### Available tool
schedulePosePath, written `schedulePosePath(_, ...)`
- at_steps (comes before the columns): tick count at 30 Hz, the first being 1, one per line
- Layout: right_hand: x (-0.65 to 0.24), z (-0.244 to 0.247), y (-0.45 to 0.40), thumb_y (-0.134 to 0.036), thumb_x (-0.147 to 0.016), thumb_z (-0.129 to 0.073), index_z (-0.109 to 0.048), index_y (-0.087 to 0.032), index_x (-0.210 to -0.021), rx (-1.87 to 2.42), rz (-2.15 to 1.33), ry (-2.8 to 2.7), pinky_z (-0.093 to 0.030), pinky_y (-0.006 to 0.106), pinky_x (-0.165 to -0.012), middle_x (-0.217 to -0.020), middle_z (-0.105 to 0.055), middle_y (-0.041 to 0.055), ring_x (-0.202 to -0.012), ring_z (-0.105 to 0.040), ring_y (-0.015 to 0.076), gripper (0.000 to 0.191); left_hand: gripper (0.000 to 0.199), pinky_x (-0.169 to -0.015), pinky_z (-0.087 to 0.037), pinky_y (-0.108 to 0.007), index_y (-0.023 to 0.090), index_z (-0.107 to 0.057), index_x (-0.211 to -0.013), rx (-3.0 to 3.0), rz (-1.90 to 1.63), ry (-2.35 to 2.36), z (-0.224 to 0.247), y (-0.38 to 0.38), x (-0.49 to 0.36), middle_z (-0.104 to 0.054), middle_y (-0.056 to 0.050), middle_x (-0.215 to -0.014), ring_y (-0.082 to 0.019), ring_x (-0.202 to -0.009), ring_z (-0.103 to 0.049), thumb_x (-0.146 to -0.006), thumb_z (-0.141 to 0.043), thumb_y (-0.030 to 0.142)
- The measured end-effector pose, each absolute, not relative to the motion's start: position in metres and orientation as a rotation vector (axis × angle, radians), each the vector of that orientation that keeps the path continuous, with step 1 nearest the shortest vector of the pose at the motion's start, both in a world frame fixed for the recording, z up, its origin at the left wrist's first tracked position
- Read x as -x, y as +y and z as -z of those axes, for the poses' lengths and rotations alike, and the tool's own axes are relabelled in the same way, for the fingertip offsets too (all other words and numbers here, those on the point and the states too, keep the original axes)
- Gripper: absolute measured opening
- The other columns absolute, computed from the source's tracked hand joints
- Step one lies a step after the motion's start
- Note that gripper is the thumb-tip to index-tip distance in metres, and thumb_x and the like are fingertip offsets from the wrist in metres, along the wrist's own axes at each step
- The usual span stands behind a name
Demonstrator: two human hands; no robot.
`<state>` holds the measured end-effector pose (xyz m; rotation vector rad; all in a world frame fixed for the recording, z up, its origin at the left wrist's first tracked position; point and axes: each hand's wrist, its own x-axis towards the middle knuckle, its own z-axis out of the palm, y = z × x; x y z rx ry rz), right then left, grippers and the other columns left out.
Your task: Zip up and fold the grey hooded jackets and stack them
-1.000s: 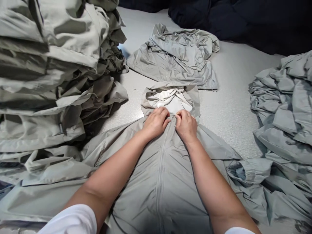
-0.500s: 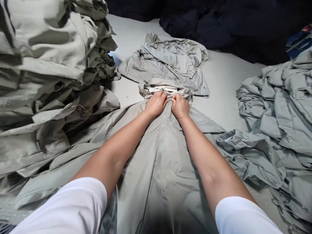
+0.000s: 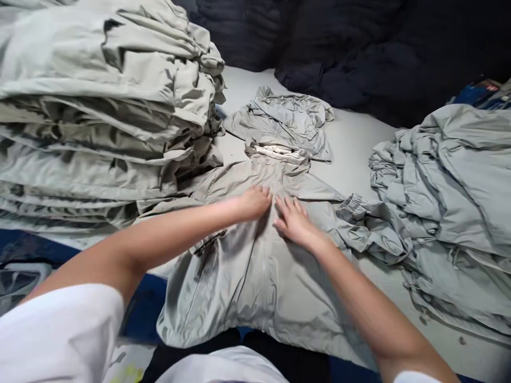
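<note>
Thin grey-green synthetic jackets (image 3: 99, 106) lie in creased stacks on both sides of one zipped jacket (image 3: 255, 276), spread flat on a pale table (image 3: 351, 149) below dark padded fabric (image 3: 339, 53). Left hand (image 3: 253, 203) rests loosely curled on the jacket; right hand (image 3: 294, 222) lies spread open beside it, grasping nothing.

Just 1 view: a camera worn on the person's head, facing forward and down, close above the left hand (image 3: 253, 203) and right hand (image 3: 294, 222).

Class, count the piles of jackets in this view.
2: a tall stack on the left and a looser heap on the right. Others may be hidden out of frame.
</note>
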<state>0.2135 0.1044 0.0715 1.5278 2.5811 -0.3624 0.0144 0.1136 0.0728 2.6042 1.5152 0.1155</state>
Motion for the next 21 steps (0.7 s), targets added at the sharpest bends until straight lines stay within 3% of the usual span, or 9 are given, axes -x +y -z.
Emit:
schedulePosePath(4,-0.256,-0.036,0.004,-0.041,-0.107,-0.045,-0.040,-0.027,-0.167,-1.524,0.273,2.601,-0.025,0.065,-0.127,-0.176,-0.029,0.0127,-0.164,-0.017,0.0395,0.061,0.059,-0.116,-0.046,-0.057,0.018,-0.055,-0.152,-2.579,-0.035,1.566,-0.044,-0.011,0.007,-0.049,-0.022,-0.163,-0.040,-0.147,-0.051,-0.096,-0.068,0.032)
schedulePosePath(8,-0.288,-0.021,-0.042,-0.042,-0.109,-0.041,-0.045,-0.031,-0.164,-1.678,0.154,2.623,-0.024,0.068,-0.127,-0.173,-0.036,0.0085,-0.164,-0.020,0.0384,0.056,0.065,-0.127,-0.036,-0.056,0.023,-0.048,-0.160,-2.458,-0.224,1.778,-0.013,-0.083,0.050,-0.043,-0.015,-0.170,-0.037,-0.160,-0.035,-0.101,-0.059,0.047)
schedulePosePath(13,-0.292,-0.014,-0.077,-0.045,-0.109,-0.041,-0.046,-0.030,-0.163,-1.882,0.052,2.501,-0.024,0.077,-0.123,-0.172,-0.038,0.0079,-0.162,-0.021,0.0435,0.057,0.059,-0.120,-0.045,-0.056,0.016,-0.054,-0.155,-2.313,-0.386,2.074,0.011,-0.121,0.088,-0.044,-0.019,-0.168,-0.039,-0.151,-0.049,-0.106,-0.042,0.047)
schedulePosePath(17,-0.278,-0.011,-0.106,-0.043,-0.108,-0.044,-0.049,-0.031,-0.162,-1.955,0.022,2.472,-0.024,0.078,-0.122,-0.172,-0.038,0.0082,-0.161,-0.023,0.0452,0.055,0.054,-0.118,-0.046,-0.062,0.012,-0.063,-0.145,-2.318,-0.347,2.128,0.013,-0.138,0.081,-0.056,-0.023,-0.158,-0.043,-0.145,-0.054,-0.104,-0.044,0.041)
schedulePosePath(21,-0.283,-0.024,-0.108,-0.040,-0.107,-0.045,-0.061,-0.027,-0.153,-1.966,0.154,2.535,-0.029,0.071,-0.123,-0.161,-0.055,0.0131,-0.155,-0.040,0.0403,0.050,0.054,-0.122,-0.043,-0.061,0.019,-0.055,-0.154,-2.379,-0.513,1.972,0.006,-0.137,0.049,-0.057,-0.020,-0.158,-0.036,-0.149,-0.052,-0.106,-0.043,0.040)
